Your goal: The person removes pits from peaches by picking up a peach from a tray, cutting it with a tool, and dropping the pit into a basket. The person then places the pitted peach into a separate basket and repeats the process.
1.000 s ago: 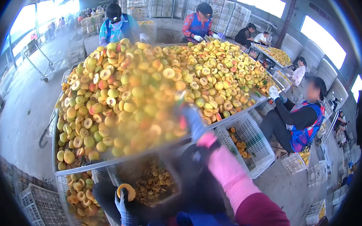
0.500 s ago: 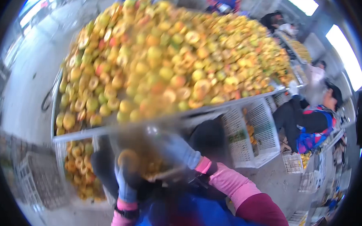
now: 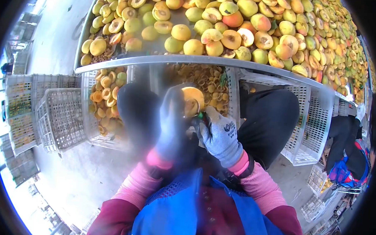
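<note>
The blurred left hand [image 3: 170, 117] is holding a fruit half [image 3: 193, 95] in its fingers, near a crate of scraps [image 3: 233, 96] and apart from the metal edge [image 3: 206, 60] of the worktop [image 3: 155, 42]. The right hand's [image 3: 222, 139] fingers are gripping a small tool [image 3: 201, 115] beside it. Dark knees [image 3: 273, 116] are bounding the open room.

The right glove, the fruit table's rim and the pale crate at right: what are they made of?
Right glove: probably knitted fabric, matte pale grey-blue; it follows the hand softly. Table rim: likely bare metal, judging by its straight grey edge and dull sheen. Pale crate: probably moulded plastic, fairly smooth, with regular holes through its walls.
</note>
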{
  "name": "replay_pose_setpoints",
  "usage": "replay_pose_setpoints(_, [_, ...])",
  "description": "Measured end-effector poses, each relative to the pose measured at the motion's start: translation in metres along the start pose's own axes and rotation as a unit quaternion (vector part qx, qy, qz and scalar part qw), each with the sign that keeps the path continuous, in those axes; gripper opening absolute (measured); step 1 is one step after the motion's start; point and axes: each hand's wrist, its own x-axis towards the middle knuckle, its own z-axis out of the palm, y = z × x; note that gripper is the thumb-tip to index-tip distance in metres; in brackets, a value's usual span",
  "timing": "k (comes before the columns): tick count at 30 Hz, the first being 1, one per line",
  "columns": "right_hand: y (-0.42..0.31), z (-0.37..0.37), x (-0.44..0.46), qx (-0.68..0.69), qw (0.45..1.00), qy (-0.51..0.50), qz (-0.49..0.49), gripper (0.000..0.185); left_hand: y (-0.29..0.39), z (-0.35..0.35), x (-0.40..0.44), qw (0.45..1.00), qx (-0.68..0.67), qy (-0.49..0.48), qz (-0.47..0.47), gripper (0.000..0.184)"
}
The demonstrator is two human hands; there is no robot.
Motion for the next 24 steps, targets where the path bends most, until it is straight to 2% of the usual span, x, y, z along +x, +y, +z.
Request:
replay_pose_setpoints(2, [0.004, 0.004, -0.001, 0.016, 1.0, 0.021, -0.011, 0.016, 0.006, 0.006, 0.0, 0.996, -0.038, 0.016, -0.074, 0.04])
replay_pose_setpoints(6, [0.012, 0.006, 0.0, 0.012, 1.0, 0.01, -0.011, 0.016, 0.018, 0.007, 0.004, 0.963, -0.183, -0.012, -0.199, 0.035])
replay_pose_setpoints(8, [0.018, 0.009, 0.0, 0.016, 1.0, -0.004, -0.004, 0.017, 0.014, 0.006, 0.002, 0.979, -0.146, -0.012, -0.144, 0.041])
replay_pose_setpoints(9, [0.02, 0.01, 0.0, 0.018, 1.0, -0.012, -0.001, 0.017, 0.012, 0.005, 0.003, 0.993, -0.098, -0.004, -0.072, 0.041])
replay_pose_setpoints(11, [0.022, 0.012, 0.0, 0.022, 0.999, -0.025, 0.001, 0.02, 0.009, 0.001, 0.007, 0.997, -0.074, -0.01, 0.007, 0.043])
replay_pose_setpoints(14, [0.026, 0.017, -0.004, 0.063, 0.996, -0.059, 0.038, 0.024, 0.01, -0.007, 0.01, 0.993, -0.1, -0.056, 0.01, 0.052])
replay_pose_setpoints(18, [0.031, 0.021, -0.009, 0.107, 0.983, -0.114, 0.098, 0.027, 0.0, -0.009, 0.011, 0.993, -0.067, -0.093, 0.018, 0.062])
replay_pose_setpoints(21, [0.033, 0.022, -0.009, 0.161, 0.973, -0.119, 0.114, 0.028, 0.004, -0.008, 0.009, 0.996, -0.028, -0.05, 0.075, 0.061])
replay_pose_setpoints(23, [0.029, 0.024, -0.012, 0.133, 0.985, -0.065, 0.085, 0.029, 0.011, -0.004, 0.01, 0.995, -0.102, -0.021, -0.001, 0.057])
replay_pose_setpoints(24, [0.028, 0.024, -0.013, 0.117, 0.99, -0.039, 0.071, 0.029, 0.016, -0.003, 0.012, 0.975, -0.196, -0.015, -0.101, 0.054])
